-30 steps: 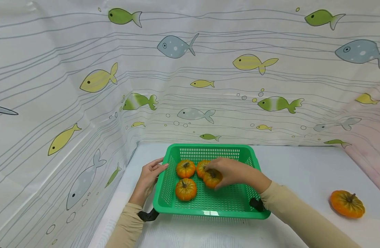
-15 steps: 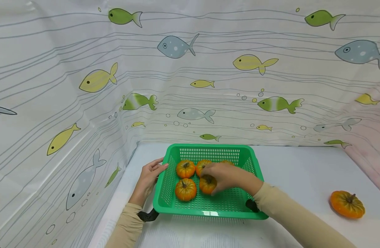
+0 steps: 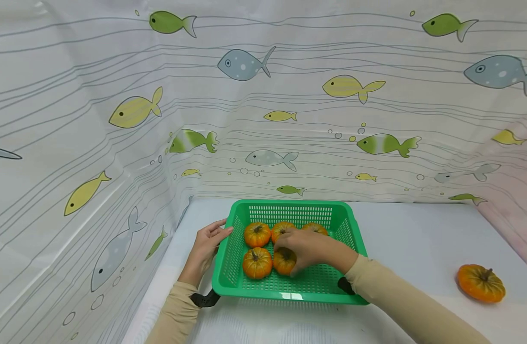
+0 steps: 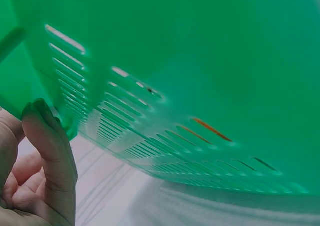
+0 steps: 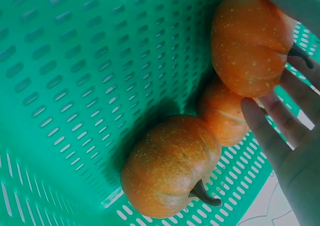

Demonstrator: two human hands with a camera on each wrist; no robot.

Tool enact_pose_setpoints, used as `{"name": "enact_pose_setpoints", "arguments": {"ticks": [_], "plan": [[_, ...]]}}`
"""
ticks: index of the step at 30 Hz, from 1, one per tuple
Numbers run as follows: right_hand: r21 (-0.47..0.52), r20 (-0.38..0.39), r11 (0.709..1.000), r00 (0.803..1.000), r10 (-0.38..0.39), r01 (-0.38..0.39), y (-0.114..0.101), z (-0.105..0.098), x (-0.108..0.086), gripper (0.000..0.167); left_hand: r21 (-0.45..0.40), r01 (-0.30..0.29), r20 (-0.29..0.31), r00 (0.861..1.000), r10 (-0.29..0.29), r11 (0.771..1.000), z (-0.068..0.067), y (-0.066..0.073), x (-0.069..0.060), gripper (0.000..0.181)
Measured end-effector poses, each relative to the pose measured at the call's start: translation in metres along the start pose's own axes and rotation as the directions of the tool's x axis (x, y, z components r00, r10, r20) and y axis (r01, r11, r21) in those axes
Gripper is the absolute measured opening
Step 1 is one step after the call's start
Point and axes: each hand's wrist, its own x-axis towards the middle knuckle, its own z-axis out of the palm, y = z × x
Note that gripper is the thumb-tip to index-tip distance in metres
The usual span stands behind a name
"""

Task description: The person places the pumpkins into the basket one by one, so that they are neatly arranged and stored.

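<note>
A green plastic basket [image 3: 298, 297] holds several small orange pumpkins. Its left rim is gripped by my left hand [image 3: 206, 246]; in the left wrist view the fingertips [image 4: 42, 116] pinch the edge. Inside the basket, my right hand [image 3: 312, 248] holds a pumpkin [image 3: 284, 264] from above, thumb and fingers around its sides, partly covering it. Left of it sits another pumpkin [image 3: 257, 263]. Along the back are a left pumpkin [image 3: 257, 235], a middle pumpkin [image 3: 282, 229] and a right pumpkin [image 3: 315, 228], the latter two partly behind the hand. The right wrist view shows the held pumpkin [image 5: 250, 43].
One more pumpkin [image 3: 480, 283] lies outside the basket on the white table [image 3: 411, 248], far to the right. Behind and to the left stands a fish-print curtain [image 3: 229, 110]. Black wrist-camera mounts [image 3: 205, 299] sit close to the basket's rim.
My right hand has moved a little left with the pumpkin, setting it lower beside the front-left one. The back-right pumpkin has come into view. My left hand has stayed on the rim.
</note>
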Motion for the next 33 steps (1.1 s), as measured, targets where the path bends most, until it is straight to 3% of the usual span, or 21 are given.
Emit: {"name": "enact_pose_setpoints", "arguments": {"ticks": [17,33], "plan": [[0.017,0.008,1.000,1.000,-0.009,0.009,0.0004,0.0067,0.0002,0.059,0.006,0.002,0.005,1.000,-0.002,1.000,-0.0006,0.0010,0.0002,0.054],[0.026,0.023,0.999,0.999,0.028,-0.029,0.0011,0.0071,-0.0021,0.063,0.000,-0.004,0.014,1.000,0.004,1.000,-0.0008,-0.0008,0.0016,0.054]]}}
